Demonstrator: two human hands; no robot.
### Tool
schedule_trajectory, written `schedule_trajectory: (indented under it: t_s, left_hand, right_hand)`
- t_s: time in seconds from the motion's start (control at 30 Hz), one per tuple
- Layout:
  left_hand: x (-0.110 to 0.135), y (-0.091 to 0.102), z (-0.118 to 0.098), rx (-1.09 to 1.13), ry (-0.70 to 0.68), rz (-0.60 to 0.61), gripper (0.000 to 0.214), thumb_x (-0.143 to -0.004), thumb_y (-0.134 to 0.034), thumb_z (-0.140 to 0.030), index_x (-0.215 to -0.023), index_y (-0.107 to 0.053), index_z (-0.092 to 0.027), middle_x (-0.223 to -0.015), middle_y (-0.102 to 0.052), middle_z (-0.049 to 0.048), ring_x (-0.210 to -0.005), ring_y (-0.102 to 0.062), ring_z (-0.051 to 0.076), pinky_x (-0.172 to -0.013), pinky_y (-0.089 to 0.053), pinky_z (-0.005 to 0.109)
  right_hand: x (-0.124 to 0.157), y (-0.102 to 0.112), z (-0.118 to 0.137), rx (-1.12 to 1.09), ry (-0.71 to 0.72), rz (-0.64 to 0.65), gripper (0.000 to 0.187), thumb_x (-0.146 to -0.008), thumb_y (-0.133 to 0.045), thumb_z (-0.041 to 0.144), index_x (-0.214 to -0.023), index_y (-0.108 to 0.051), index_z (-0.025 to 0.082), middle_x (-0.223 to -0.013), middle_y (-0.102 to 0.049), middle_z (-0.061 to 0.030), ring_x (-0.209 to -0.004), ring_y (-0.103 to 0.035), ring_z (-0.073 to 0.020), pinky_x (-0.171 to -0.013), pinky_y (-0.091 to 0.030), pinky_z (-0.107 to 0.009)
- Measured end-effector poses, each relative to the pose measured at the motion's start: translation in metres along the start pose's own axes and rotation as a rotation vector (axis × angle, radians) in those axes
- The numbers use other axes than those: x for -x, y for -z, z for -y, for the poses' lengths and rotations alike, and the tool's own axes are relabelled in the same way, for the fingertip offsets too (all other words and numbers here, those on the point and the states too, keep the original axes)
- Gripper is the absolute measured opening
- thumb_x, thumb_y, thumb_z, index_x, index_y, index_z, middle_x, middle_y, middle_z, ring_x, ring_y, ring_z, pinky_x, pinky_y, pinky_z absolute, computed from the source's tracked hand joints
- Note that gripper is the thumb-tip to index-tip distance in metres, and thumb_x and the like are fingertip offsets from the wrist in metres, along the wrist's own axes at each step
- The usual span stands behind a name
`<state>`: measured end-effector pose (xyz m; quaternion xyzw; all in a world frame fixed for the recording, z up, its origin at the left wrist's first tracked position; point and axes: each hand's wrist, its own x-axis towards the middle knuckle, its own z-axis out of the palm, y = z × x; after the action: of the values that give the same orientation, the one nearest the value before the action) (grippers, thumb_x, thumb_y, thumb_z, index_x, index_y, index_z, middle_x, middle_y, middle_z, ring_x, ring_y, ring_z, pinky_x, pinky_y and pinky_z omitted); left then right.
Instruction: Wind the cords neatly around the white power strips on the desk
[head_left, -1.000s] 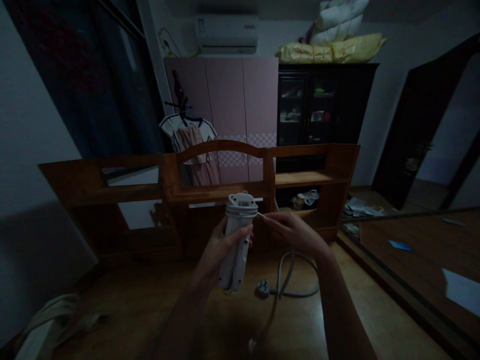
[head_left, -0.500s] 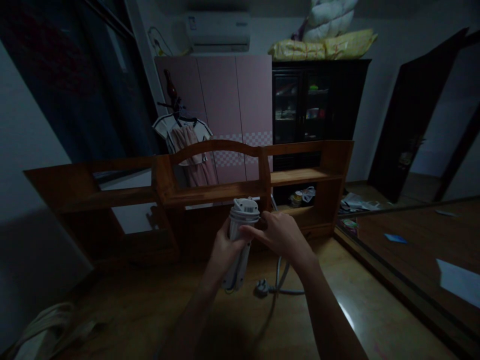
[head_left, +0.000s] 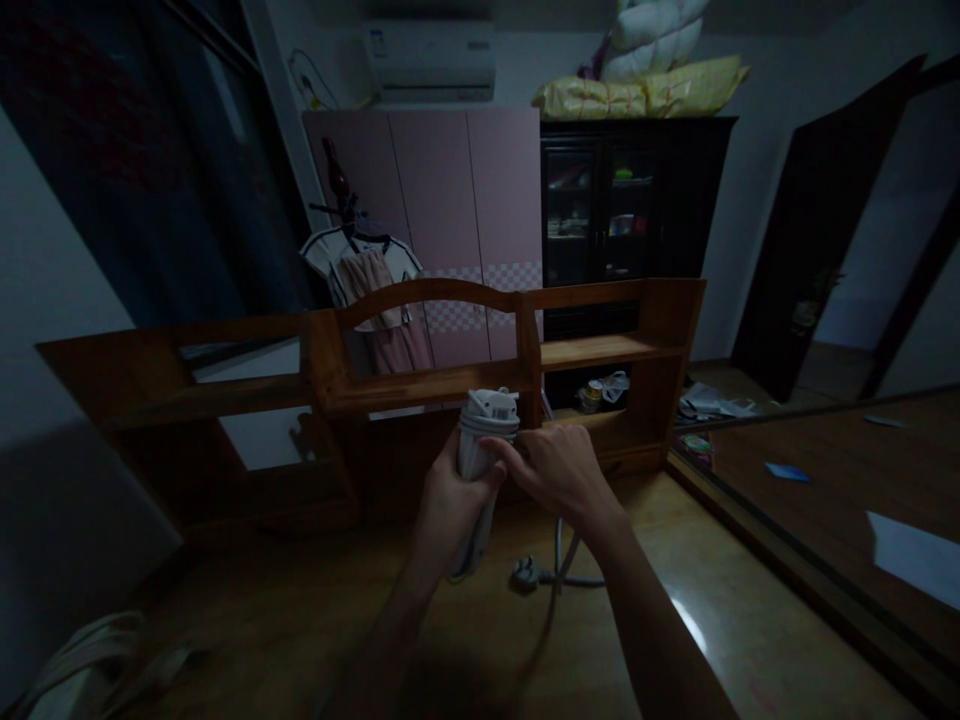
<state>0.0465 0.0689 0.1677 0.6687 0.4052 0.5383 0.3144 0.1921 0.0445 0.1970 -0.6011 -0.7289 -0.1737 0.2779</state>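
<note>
My left hand [head_left: 454,500] is wrapped round a white power strip [head_left: 474,455], held upright and tilted slightly. Several turns of its cord [head_left: 487,425] circle the strip near the upper end. My right hand [head_left: 562,465] is closed at the strip's right side on the cord, its thumb reaching across the strip's front; its other fingertips are partly hidden. Below the right hand, a loose length of grey cord [head_left: 559,545] hangs down to the floor. The plug [head_left: 527,573] hangs or lies low in front of me, prongs visible.
A wooden shelf unit [head_left: 435,385] stands across the floor ahead. To the right, a raised wooden edge [head_left: 750,535] borders a platform with a white sheet [head_left: 915,560] and a blue packet [head_left: 786,471]. Pale straps [head_left: 97,645] lie at the lower left.
My left hand has shifted slightly higher on the power strip, covering more of its lower part. The right hand has barely moved and stays beside the strip. The view has shifted slightly.
</note>
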Motion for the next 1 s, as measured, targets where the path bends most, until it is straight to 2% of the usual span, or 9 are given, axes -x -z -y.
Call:
schedule_trajectory:
  t_s: [0.2, 0.27, 0.4, 0.5, 0.63, 0.83, 1.0]
  left_hand:
    - [0.003, 0.0, -0.003, -0.029, -0.006, 0.006, 0.051, -0.072, -0.068, -0.023, -0.121, -0.056, -0.021, -0.108, -0.067, 0.0038, -0.096, -0.063, 0.021, -0.08, -0.048, 0.028]
    - [0.003, 0.001, -0.004, -0.029, -0.016, 0.042, 0.048, -0.073, -0.068, -0.026, -0.119, -0.057, -0.021, -0.108, -0.067, 0.0039, -0.096, -0.063, 0.022, -0.081, -0.048, 0.029]
    - [0.002, 0.003, -0.005, -0.016, 0.009, 0.107, 0.047, -0.075, -0.068, -0.037, -0.117, -0.058, -0.02, -0.106, -0.068, 0.0054, -0.092, -0.065, 0.022, -0.08, -0.05, 0.03]
    - [0.001, 0.004, -0.003, 0.017, 0.047, 0.119, 0.05, -0.075, -0.068, -0.04, -0.118, -0.056, -0.018, -0.103, -0.069, 0.0067, -0.088, -0.066, 0.022, -0.076, -0.051, 0.03]
    - [-0.001, 0.006, -0.001, 0.013, 0.059, 0.127, 0.05, -0.075, -0.068, -0.04, -0.118, -0.056, -0.018, -0.099, -0.069, 0.006, -0.082, -0.067, 0.021, -0.07, -0.052, 0.028]
    - [-0.001, 0.005, 0.002, 0.007, 0.023, 0.156, 0.049, -0.073, -0.07, -0.035, -0.116, -0.054, -0.017, -0.104, -0.067, 0.0066, -0.093, -0.065, 0.021, -0.08, -0.05, 0.029]
    - [-0.004, 0.006, 0.004, -0.019, 0.017, 0.212, 0.053, -0.068, -0.073, -0.029, -0.115, -0.053, -0.015, -0.103, -0.067, 0.0065, -0.09, -0.064, 0.02, -0.076, -0.05, 0.027]
  right_hand:
    - [0.0, 0.0, -0.004, -0.038, 0.003, -0.01, 0.073, -0.091, -0.026, 0.066, -0.057, -0.068, 0.017, -0.06, -0.068, -0.0107, -0.062, -0.065, -0.0198, -0.056, -0.026, -0.029]
    - [0.0, 0.001, -0.011, -0.083, 0.026, -0.003, 0.071, -0.089, -0.031, 0.069, -0.058, -0.068, 0.017, -0.059, -0.067, -0.0092, -0.06, -0.064, -0.0184, -0.055, -0.026, -0.028]
    - [0.0, 0.005, -0.023, -0.192, 0.092, 0.015, 0.061, -0.091, -0.035, 0.063, -0.07, -0.072, 0.019, -0.066, -0.071, -0.007, -0.065, -0.065, -0.0165, -0.056, -0.028, -0.026]
    - [0.001, 0.006, -0.022, -0.172, 0.107, 0.012, 0.062, -0.093, -0.033, 0.06, -0.068, -0.071, 0.018, -0.067, -0.071, -0.0082, -0.066, -0.066, -0.017, -0.057, -0.028, -0.026]
    - [0.002, 0.005, -0.016, -0.135, 0.139, 0.024, 0.064, -0.096, -0.03, 0.057, -0.064, -0.07, 0.018, -0.064, -0.07, -0.009, -0.064, -0.066, -0.0167, -0.058, -0.027, -0.028]
    - [0.001, 0.002, -0.017, -0.108, 0.133, 0.036, 0.066, -0.096, -0.028, 0.057, -0.063, -0.069, 0.018, -0.063, -0.07, -0.009, -0.063, -0.066, -0.0169, -0.056, -0.025, -0.029]
    - [0.0, -0.001, -0.016, -0.062, 0.108, 0.051, 0.068, -0.096, -0.026, 0.058, -0.062, -0.069, 0.017, -0.064, -0.07, -0.0103, -0.063, -0.067, -0.0179, -0.055, -0.025, -0.028]
